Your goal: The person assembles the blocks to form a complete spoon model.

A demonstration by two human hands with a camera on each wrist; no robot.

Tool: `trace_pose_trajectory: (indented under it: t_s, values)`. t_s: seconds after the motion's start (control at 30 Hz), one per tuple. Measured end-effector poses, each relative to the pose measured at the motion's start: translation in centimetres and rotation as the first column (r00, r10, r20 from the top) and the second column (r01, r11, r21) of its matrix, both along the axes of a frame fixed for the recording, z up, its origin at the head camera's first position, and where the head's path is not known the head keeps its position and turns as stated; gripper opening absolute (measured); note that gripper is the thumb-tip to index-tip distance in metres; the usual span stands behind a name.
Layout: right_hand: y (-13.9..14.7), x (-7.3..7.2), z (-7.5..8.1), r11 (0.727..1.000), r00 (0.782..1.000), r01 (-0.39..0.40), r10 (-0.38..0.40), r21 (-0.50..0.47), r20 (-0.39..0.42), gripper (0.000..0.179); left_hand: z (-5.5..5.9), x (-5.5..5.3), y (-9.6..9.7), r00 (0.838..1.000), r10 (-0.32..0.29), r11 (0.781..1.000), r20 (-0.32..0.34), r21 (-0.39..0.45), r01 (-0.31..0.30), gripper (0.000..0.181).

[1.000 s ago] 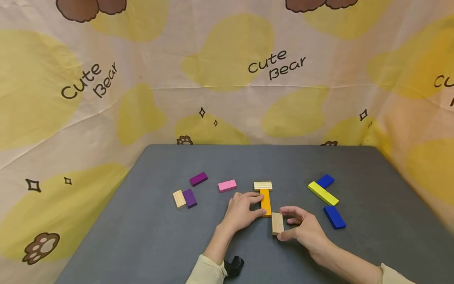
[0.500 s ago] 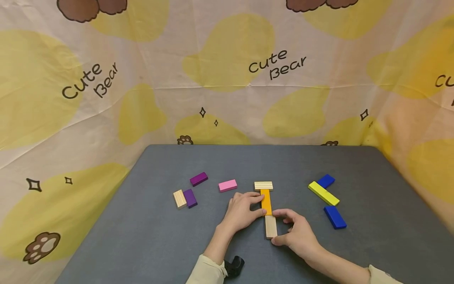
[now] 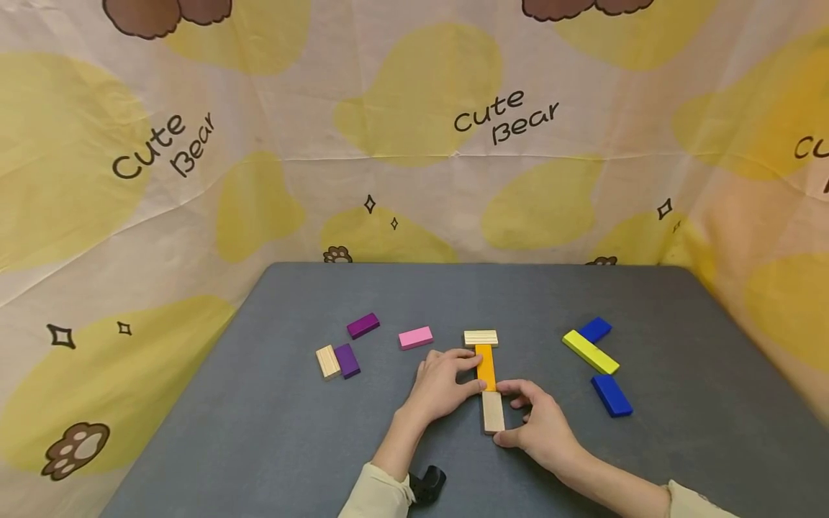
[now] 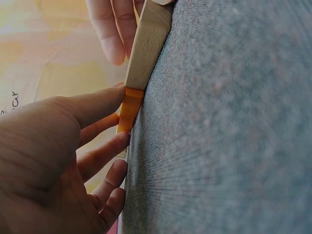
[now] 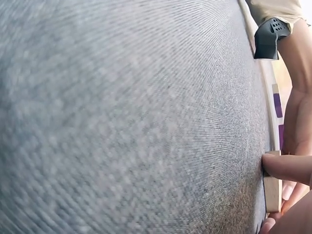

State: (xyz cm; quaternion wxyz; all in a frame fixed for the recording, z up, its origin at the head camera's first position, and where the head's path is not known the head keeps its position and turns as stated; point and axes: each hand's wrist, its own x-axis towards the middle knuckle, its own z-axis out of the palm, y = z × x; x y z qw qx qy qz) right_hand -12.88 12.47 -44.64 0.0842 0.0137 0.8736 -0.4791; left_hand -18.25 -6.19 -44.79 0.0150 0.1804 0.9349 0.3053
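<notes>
An orange block (image 3: 486, 368) lies lengthwise on the grey table, its far end against a pale wooden block (image 3: 481, 338) set crosswise. My left hand (image 3: 443, 381) holds the orange block from the left with thumb and fingertips. At its near end sits a plain wooden block (image 3: 493, 413), in line with it and meeting it end to end. My right hand (image 3: 540, 424) grips this wooden block, thumb at the near end and index finger by the far end. In the left wrist view, the wooden block (image 4: 148, 48) stands taller than the orange block (image 4: 129, 109).
On the left lie two purple blocks (image 3: 363, 326) (image 3: 347, 361), a pale wooden block (image 3: 327, 362) and a pink block (image 3: 415, 338). To the right, a yellow block (image 3: 590, 352) overlaps one blue block (image 3: 594, 330); another blue block (image 3: 612, 396) lies nearer.
My right hand has moved left with the wooden block, from beside the orange block's near corner into line with its end. My left hand has stayed in place.
</notes>
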Motion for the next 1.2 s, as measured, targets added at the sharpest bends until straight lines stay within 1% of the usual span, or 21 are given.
trace_pose_trajectory:
  t_s: [0.23,0.4,0.73,0.87,1.1,1.2]
  values:
    - [0.15,-0.15,-0.2,0.998,1.0,-0.011,0.012,-0.059,0.015,0.075,0.06,0.33,0.09,1.0,0.004,1.0,0.005,-0.003,-0.004,0.047]
    - [0.11,-0.35,-0.44,0.997,1.0,0.001,0.001,-0.071,0.024,0.077,0.03,0.33,0.11,1.0,0.005,1.0,0.013,-0.007,-0.005,0.046]
    - [-0.05,-0.4,-0.46,0.998,1.0,-0.031,0.031,-0.059,-0.004,0.082,-0.01,0.31,0.08,1.0,0.007,1.0,0.008,-0.009,-0.007,0.047]
    - [-0.09,-0.32,-0.44,0.998,0.999,-0.031,0.03,-0.054,-0.016,0.083,-0.02,0.34,0.11,1.0,0.008,1.0,0.013,-0.006,-0.008,0.047]
    - [-0.18,-0.28,-0.49,0.997,0.996,-0.059,0.056,-0.04,-0.073,0.084,0.08,0.33,0.03,1.0,0.009,1.0,0.009,-0.003,-0.009,0.047]
    - [-0.14,-0.32,-0.49,0.996,0.994,-0.076,0.072,-0.039,-0.081,0.083,0.1,0.39,-0.05,1.0,0.003,1.0,0.004,0.002,-0.003,0.047]
